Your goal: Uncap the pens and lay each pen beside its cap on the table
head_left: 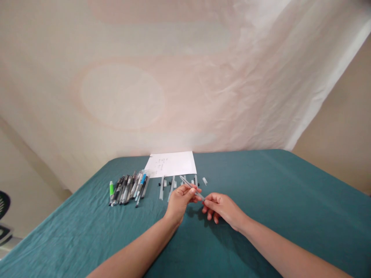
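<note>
From afar, my left grip pinches a slim pale tube, my right grip its near end, hard to make out. I judge end-work in hand, next needing steady alignment.

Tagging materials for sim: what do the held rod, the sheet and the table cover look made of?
Held rod: probably plastic, pale and translucent-looking; too small to judge its gloss. Sheet: likely paper, matt white, flat, with writing-like marks. Table cover: seems fabric, matt dark green, softly wrinkled at the left.
</note>
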Demonstrator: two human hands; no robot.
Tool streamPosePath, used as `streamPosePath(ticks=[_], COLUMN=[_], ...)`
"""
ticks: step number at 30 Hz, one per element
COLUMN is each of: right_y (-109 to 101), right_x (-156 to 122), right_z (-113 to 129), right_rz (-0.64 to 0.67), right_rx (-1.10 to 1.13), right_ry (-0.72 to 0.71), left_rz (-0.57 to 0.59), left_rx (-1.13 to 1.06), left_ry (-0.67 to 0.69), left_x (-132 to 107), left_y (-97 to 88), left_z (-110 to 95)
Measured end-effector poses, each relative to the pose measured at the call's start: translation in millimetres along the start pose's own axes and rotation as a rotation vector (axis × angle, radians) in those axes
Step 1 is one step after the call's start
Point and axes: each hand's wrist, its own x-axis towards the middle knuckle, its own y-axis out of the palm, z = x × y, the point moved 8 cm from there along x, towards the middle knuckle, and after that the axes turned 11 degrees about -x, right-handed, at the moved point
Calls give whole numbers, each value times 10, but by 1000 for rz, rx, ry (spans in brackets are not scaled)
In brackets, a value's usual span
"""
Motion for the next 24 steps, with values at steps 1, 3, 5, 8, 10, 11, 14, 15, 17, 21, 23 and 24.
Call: streamPosePath(ticks=[1,3,5,8,10,11,14,15,17,21,23,24], right_y=[-9,1,33,38,7,-14,-44,-33,9,10,-19,-27], right_x=[-3,-11,-17,-11,2,7,11,9,3,6,18,24], right_z=[4,13,16,1,-16,-22,-20,-16,-9,-18,-41,-51], right_rz=[-13,-1,43,62,34,12,-14,1,58,65,24,10], right_rx=[8,22,19,0,3,10,33,35,23,-24,-38,-45], right_ry=[-4,-4,5,4,-4,-10,-20,-17,-7,-8,-8,-9], left_rz=[1,4,2,2,0,0,4,7,8,-3,-7,-10], left_rx=[0,-4,-10,-9,-4,-1,-1,-5,-11,4,13,18], left_ry=[1,4,4,-3,-10,-11,-3,1,3,-4,-3,-2], left_x=[0,-2,-4,-6,-3,-1,6,7,5,-7,-14,-15], left_y=[2,5,4,1,-2,-3,2,5,7,3,4,3], left_z=[-2,-11,-16,-4,11,16,9,1,-11,-10,-3,2])
